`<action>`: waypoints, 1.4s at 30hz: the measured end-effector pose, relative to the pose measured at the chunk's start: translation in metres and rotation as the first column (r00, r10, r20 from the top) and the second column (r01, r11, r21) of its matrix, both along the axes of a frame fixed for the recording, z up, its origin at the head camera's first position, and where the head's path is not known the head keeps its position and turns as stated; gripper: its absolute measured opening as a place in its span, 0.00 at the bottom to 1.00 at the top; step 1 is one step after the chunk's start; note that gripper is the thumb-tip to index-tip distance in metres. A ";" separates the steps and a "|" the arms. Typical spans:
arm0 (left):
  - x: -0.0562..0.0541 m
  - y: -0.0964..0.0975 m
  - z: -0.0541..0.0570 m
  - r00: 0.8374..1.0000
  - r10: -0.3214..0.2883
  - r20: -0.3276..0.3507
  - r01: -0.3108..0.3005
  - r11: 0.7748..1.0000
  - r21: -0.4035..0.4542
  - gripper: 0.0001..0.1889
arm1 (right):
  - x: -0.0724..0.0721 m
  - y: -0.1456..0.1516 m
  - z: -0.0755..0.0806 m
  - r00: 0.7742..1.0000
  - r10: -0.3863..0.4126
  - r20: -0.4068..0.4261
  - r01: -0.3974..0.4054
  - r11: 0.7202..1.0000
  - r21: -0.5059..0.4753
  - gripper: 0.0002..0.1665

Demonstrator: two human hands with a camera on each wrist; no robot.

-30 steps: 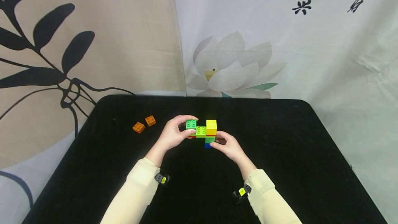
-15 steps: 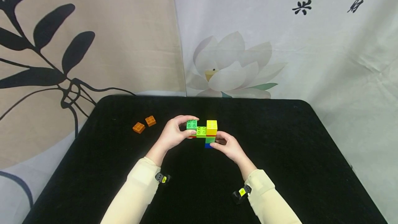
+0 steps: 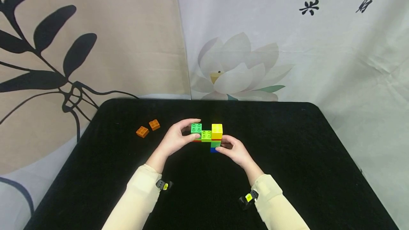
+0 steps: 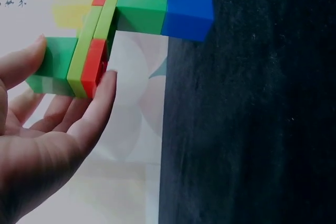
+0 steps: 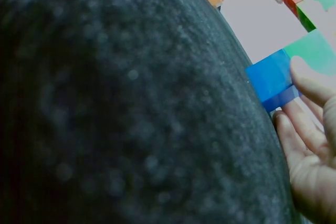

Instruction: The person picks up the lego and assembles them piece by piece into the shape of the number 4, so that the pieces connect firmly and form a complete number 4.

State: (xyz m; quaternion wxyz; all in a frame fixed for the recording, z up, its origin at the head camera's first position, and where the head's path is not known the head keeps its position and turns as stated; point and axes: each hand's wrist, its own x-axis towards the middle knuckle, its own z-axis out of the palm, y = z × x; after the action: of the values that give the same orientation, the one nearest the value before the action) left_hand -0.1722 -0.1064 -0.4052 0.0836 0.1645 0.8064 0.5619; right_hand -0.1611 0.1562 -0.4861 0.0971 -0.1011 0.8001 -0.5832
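Observation:
Both hands hold a structure of toy building bricks (image 3: 206,135) over the black table. My left hand (image 3: 175,138) grips its left end: the thumb lies against the green brick (image 4: 56,59), and other fingers reach round to the red brick (image 4: 95,64). My right hand (image 3: 235,150) pinches the lower right leg, with the thumb by the join of the green brick (image 5: 314,51) and the blue brick (image 5: 270,77). Lime bricks (image 3: 206,135) link the two ends, and a yellow block (image 3: 217,131) tops the right one. Some of the right fingers are hidden behind the leg.
Two loose orange bricks (image 3: 148,128) lie at the table's back left, left of the left hand. The black table (image 3: 287,144) ends at a printed cloth backdrop (image 3: 243,17). Each wrist carries a small dark camera.
My left hand has shifted very slightly left on the brick structure, its index fingertip drawing back a little. The structure and right hand are almost still.

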 end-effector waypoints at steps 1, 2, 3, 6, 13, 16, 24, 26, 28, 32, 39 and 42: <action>0.000 -0.001 -0.001 1.000 0.003 -0.001 -0.003 1.000 -0.002 0.26 | 0.000 0.000 0.000 1.000 0.000 0.000 0.000 1.000 0.001 0.26; 0.000 -0.003 -0.002 1.000 0.006 -0.001 -0.006 1.000 -0.004 0.26 | 0.000 0.000 0.000 1.000 -0.002 0.000 0.002 1.000 0.001 0.26; 0.000 -0.004 -0.004 1.000 0.007 -0.003 -0.007 1.000 -0.002 0.26 | 0.000 0.000 0.000 1.000 -0.002 0.000 0.002 1.000 0.001 0.26; 0.000 -0.010 -0.009 1.000 0.010 -0.016 -0.010 1.000 0.001 0.24 | 0.000 0.000 -0.001 1.000 -0.001 -0.007 0.001 1.000 -0.001 0.26; 0.001 -0.025 -0.020 0.998 0.042 -0.044 -0.041 0.999 0.007 0.19 | 0.000 0.000 -0.001 1.000 0.002 -0.009 -0.002 1.000 0.000 0.25; 0.002 -0.034 -0.022 0.996 0.081 -0.043 -0.081 0.997 0.004 0.19 | 0.001 -0.001 0.000 1.000 0.001 -0.010 -0.001 1.000 0.004 0.25; -0.001 -0.062 -0.030 0.972 0.223 -0.074 -0.222 0.975 0.010 0.20 | 0.001 -0.001 0.000 1.000 0.006 -0.018 -0.006 1.000 0.007 0.25; -0.002 -0.070 -0.031 0.960 0.268 -0.082 -0.269 0.963 0.002 0.20 | 0.001 -0.001 0.000 1.000 0.007 -0.023 -0.007 1.000 0.008 0.26; -0.002 -0.078 -0.032 0.945 0.312 -0.094 -0.315 0.949 -0.009 0.20 | 0.001 -0.001 -0.001 1.000 0.005 -0.022 -0.005 1.000 0.004 0.25; -0.002 -0.093 -0.034 0.913 0.393 -0.113 -0.397 0.918 -0.017 0.21 | 0.000 -0.001 -0.001 1.000 0.007 -0.024 -0.007 1.000 -0.001 0.25; -0.001 -0.115 -0.034 0.864 0.492 -0.112 -0.500 0.863 -0.066 0.22 | 0.000 -0.001 -0.002 1.000 0.012 -0.021 -0.012 1.000 -0.003 0.26; 0.000 -0.123 -0.035 0.850 0.516 -0.107 -0.524 0.848 -0.079 0.23 | 0.000 -0.001 -0.001 1.000 0.013 -0.010 -0.013 1.000 -0.003 0.26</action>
State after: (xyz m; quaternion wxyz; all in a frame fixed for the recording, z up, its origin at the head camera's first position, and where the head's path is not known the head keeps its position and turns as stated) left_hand -0.1727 -0.2291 -0.4397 -0.0961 -0.0418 0.8520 0.5130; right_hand -0.1611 0.1553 -0.4870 0.0969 -0.1092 0.7991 -0.5832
